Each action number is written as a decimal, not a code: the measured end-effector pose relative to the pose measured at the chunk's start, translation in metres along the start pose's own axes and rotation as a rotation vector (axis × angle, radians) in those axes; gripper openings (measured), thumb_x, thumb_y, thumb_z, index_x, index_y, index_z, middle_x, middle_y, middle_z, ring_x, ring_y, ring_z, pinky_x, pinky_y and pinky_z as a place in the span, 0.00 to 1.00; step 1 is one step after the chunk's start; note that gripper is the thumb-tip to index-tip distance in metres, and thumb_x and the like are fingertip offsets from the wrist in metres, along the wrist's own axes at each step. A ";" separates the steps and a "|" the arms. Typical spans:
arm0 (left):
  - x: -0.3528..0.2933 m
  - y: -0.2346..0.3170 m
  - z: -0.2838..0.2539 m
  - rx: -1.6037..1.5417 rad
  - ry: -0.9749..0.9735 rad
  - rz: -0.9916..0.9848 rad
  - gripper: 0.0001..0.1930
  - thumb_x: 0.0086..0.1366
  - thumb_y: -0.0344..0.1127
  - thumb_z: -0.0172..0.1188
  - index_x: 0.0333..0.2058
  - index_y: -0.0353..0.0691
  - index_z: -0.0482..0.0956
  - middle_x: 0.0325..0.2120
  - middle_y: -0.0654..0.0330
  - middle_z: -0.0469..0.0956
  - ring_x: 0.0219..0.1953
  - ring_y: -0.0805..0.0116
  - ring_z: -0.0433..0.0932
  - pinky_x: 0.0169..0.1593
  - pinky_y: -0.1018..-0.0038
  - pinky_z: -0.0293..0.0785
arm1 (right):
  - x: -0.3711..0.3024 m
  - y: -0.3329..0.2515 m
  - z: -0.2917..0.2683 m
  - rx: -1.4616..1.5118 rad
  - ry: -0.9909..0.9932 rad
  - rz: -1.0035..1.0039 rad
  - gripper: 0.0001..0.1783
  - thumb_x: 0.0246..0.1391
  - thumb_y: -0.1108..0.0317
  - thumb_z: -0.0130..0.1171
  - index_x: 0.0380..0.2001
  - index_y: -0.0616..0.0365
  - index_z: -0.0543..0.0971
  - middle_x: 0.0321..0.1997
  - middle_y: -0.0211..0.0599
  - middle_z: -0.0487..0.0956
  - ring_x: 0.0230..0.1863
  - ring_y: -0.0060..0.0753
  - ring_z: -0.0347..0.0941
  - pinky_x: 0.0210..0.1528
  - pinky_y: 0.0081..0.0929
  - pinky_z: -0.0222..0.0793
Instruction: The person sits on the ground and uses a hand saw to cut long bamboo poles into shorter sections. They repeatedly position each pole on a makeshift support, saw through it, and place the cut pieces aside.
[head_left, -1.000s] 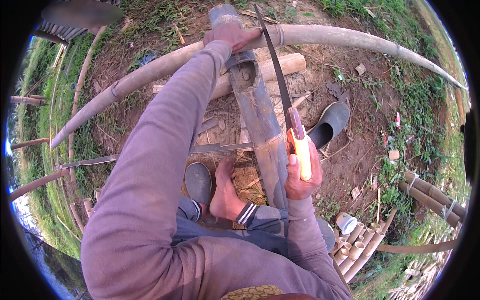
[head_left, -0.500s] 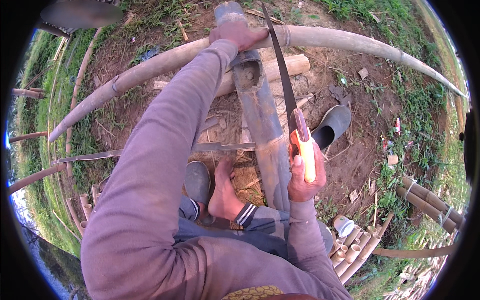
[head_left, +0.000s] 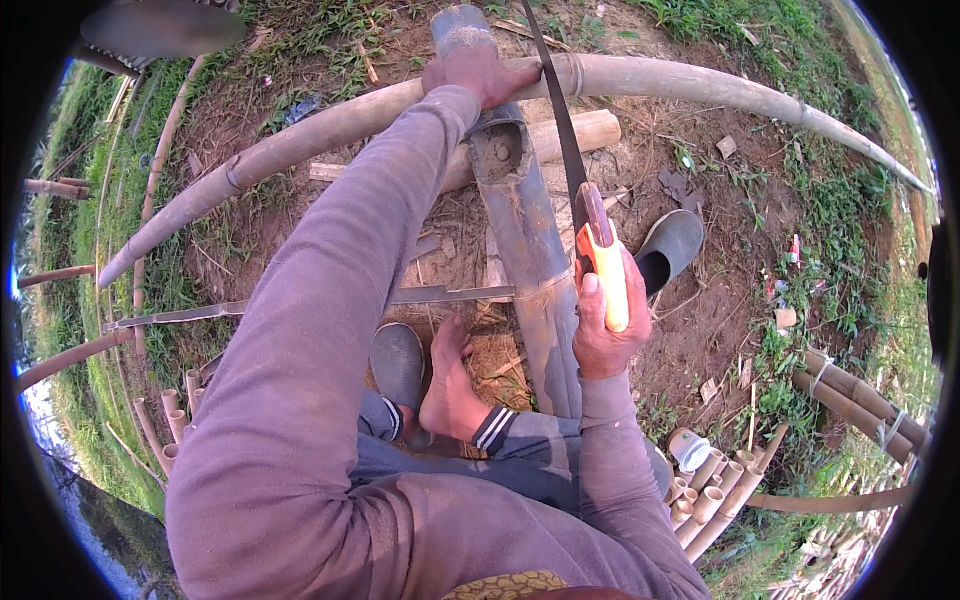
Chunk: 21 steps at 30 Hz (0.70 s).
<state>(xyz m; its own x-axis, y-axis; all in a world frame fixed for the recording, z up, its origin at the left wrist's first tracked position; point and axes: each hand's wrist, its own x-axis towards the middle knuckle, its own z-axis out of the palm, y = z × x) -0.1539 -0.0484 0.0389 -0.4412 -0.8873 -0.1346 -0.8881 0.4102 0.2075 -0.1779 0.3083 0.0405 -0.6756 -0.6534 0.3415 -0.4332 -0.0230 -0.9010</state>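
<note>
My left hand (head_left: 474, 74) is closed around a long pale bamboo pole (head_left: 690, 78) that runs crosswise at the far side. The pole rests over a thick grey, weathered post (head_left: 535, 235) with a hollow near its upper part. My right hand (head_left: 610, 330) grips the orange-and-yellow handle of a hand saw (head_left: 566, 135). Its dark blade points away from me and crosses the pole just right of my left thumb. How deep the teeth sit in the bamboo is hidden.
Under the pole lies a shorter bamboo log (head_left: 575, 135). A long flat blade (head_left: 450, 294) lies left of the post, near my bare foot (head_left: 452, 385). An empty-looking grey shoe (head_left: 672, 248) sits to the right. Cut bamboo pieces (head_left: 708, 505) and a white cup (head_left: 688, 450) are at lower right.
My right hand has pushed the saw forward, away from me, so its handle is closer to the pole. My left hand stays on the bamboo pole, almost unmoved.
</note>
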 end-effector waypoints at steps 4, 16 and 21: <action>-0.003 0.002 -0.017 0.008 -0.066 -0.008 0.45 0.61 0.83 0.48 0.56 0.50 0.85 0.50 0.52 0.87 0.55 0.55 0.85 0.57 0.57 0.78 | -0.018 0.007 -0.010 -0.011 0.002 -0.038 0.26 0.64 0.71 0.64 0.61 0.75 0.76 0.59 0.56 0.83 0.56 0.43 0.84 0.60 0.36 0.78; -0.007 -0.001 -0.023 -0.025 -0.097 0.022 0.46 0.63 0.81 0.47 0.58 0.45 0.83 0.54 0.52 0.85 0.59 0.54 0.83 0.60 0.56 0.78 | -0.006 0.008 0.007 0.000 0.024 -0.031 0.25 0.68 0.69 0.62 0.61 0.76 0.75 0.59 0.54 0.83 0.56 0.40 0.83 0.57 0.32 0.79; -0.013 -0.001 -0.008 -0.033 -0.028 0.018 0.46 0.63 0.83 0.48 0.55 0.47 0.88 0.53 0.55 0.86 0.56 0.57 0.85 0.56 0.60 0.81 | -0.012 -0.008 0.007 0.178 0.017 0.083 0.25 0.70 0.68 0.61 0.62 0.77 0.75 0.58 0.55 0.83 0.56 0.40 0.83 0.56 0.32 0.81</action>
<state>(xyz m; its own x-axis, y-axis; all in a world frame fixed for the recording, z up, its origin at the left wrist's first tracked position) -0.1464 -0.0393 0.0477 -0.4613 -0.8732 -0.1572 -0.8753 0.4189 0.2417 -0.1623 0.3109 0.0422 -0.7152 -0.6457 0.2675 -0.2643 -0.1044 -0.9588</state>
